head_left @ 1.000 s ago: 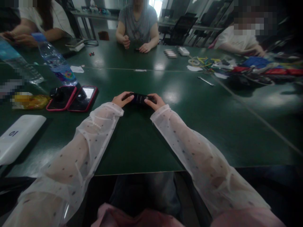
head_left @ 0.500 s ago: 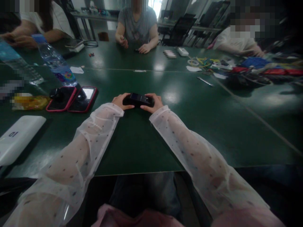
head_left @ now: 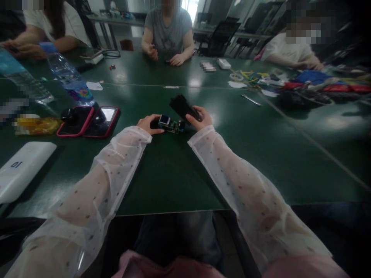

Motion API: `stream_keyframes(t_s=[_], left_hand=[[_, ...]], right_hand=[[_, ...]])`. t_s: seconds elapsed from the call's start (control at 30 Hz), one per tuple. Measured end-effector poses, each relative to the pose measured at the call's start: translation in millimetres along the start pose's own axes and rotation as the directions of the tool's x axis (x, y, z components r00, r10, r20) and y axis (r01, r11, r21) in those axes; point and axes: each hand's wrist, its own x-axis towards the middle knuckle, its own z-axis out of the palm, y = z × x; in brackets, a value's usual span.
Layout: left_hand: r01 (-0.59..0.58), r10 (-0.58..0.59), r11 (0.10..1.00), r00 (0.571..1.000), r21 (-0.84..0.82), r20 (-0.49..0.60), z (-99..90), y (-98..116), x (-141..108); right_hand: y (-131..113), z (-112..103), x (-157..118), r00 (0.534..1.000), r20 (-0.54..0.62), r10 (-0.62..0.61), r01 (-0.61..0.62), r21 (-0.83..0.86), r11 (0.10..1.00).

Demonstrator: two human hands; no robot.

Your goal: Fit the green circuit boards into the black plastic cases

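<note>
Between my hands lies a small electronic device (head_left: 171, 125), its green circuit board and small square screen exposed. My left hand (head_left: 150, 124) grips the device's left end, thumb in front and fingers behind. My right hand (head_left: 201, 118) holds a black plastic cover (head_left: 183, 107), tilted and raised just above the device's right end. The cover is apart from the board. Both forearms are in sheer white dotted sleeves and reach over the green table (head_left: 174, 173).
To the left are two red-rimmed phones (head_left: 102, 121), a yellow packet (head_left: 37, 125), water bottles (head_left: 68, 77) and a white power bank (head_left: 26, 168). A wrench (head_left: 251, 100) lies to the right, before a pile of cables (head_left: 315, 87). Three people sit around the table.
My right hand has lifted the black cover off the device, up and to the right, uncovering the circuit board and screen. My left hand has stayed in place.
</note>
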Motion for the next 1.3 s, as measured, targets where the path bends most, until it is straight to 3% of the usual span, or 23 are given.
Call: stream_keyframes(t_s=[0.2,0.43,0.93,1.3], left_hand=[[0.006,-0.006,1.0,1.0,0.011,0.008,0.1,-3,2],[-0.018,0.018,0.999,1.0,0.05,0.002,2.1,-8,6],[0.032,-0.033,0.998,0.999,0.045,0.03,1.5,-9,7],[-0.003,0.003,0.999,1.0,0.037,-0.009,6.0,-16,11]], right_hand=[[6,-29,-4,0.982,-0.177,-0.064,0.011,-0.29,0.957],[11,-21,-2,0.986,-0.161,0.03,-0.117,-0.562,0.819],[5,-20,-8,0.992,-0.127,0.027,-0.096,-0.58,0.809],[12,-19,-2,0.988,-0.147,0.048,-0.131,-0.632,0.763]])
